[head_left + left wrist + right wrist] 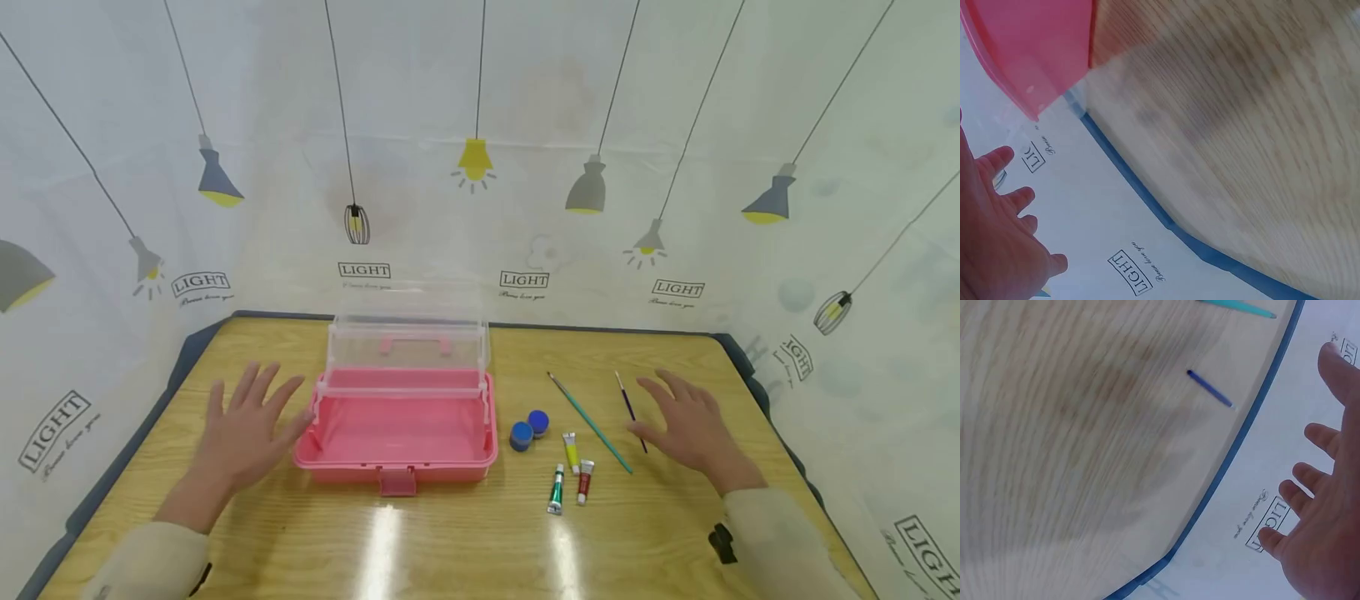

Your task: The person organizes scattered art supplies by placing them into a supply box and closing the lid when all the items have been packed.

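Observation:
A pink box (397, 472) with its clear lid (408, 333) raised stands left of centre on the table, and its pink inside shows bare. My left hand (243, 433) spreads its fingers just left of the box, thumb overlapping the box's edge in the head view, and holds nothing. My right hand (690, 425) has its fingers apart and grips nothing. Closest to it lies a thin dark purple paintbrush (631, 411), with a longer teal paintbrush (590, 422) further left. In the right wrist view the dark brush (1211, 389) lies apart from the hand.
Right of the box sit two blue paint pots (521, 436). Nearby lie a yellow paint tube (572, 452), a red tube (585, 482) and a green tube (556, 490). The wooden table (465, 550) has a dark blue edge and lamp-printed white cloth (420, 108) around it.

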Demonstrator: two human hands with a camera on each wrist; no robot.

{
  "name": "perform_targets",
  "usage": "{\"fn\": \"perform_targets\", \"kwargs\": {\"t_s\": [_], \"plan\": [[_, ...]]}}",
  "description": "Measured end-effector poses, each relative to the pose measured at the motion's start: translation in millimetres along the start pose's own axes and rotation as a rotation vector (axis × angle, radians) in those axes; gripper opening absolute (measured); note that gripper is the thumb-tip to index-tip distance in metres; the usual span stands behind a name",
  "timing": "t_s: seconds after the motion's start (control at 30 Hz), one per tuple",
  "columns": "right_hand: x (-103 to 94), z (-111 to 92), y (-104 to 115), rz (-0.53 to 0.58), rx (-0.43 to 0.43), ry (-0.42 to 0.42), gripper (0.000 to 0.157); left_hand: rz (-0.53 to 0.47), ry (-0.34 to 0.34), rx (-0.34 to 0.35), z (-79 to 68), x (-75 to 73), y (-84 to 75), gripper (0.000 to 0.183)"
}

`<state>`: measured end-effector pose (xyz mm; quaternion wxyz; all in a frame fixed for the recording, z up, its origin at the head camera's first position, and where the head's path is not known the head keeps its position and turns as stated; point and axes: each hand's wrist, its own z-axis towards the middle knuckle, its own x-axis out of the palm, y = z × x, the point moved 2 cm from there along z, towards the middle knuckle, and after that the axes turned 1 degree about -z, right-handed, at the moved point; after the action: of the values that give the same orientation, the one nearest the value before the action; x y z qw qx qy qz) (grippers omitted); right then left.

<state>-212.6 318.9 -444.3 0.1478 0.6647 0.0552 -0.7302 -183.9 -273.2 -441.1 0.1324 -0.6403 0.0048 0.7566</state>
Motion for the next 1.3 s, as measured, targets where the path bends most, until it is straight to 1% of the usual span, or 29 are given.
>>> {"fn": "perform_targets", "kwargs": {"t_s": [0.13,0.3,0.6,0.77,0.97,1.13,1.3], "plan": [[-1.1,4.2,12.1,-0.008,-0.029,0.009,0.07,-0.002,-0.004,0.017,-2.2,1.0,-6.3,0.065],[2.7,11.5,24.6,-0.001,-0.059,0.023,0.067,-0.022,0.0,0.03,-4.0,3.5,-11.7,0.064],[12.2,21.0,50.9,-0.012,-0.162,-0.001,0.06,-0.044,-0.005,0.046,-9.4,4.6,-21.9,0.064],[18.8,23.1,62.6,0.0,-0.209,0.013,0.056,-0.064,-0.014,0.048,-11.6,7.1,-23.2,0.064],[23.3,22.7,76.5,0.037,-0.289,0.012,0.044,-0.073,-0.042,0.055,-14.2,8.0,-23.3,0.065],[26.5,21.1,86.8,0.06,-0.375,-0.007,0.037,-0.083,-0.041,0.045,-17.5,6.8,-23.4,0.066],[33.5,18.8,92.6,0.061,-0.423,0.015,0.03,-0.097,-0.038,0.03,-20.9,6.0,-22.4,0.067]]}}
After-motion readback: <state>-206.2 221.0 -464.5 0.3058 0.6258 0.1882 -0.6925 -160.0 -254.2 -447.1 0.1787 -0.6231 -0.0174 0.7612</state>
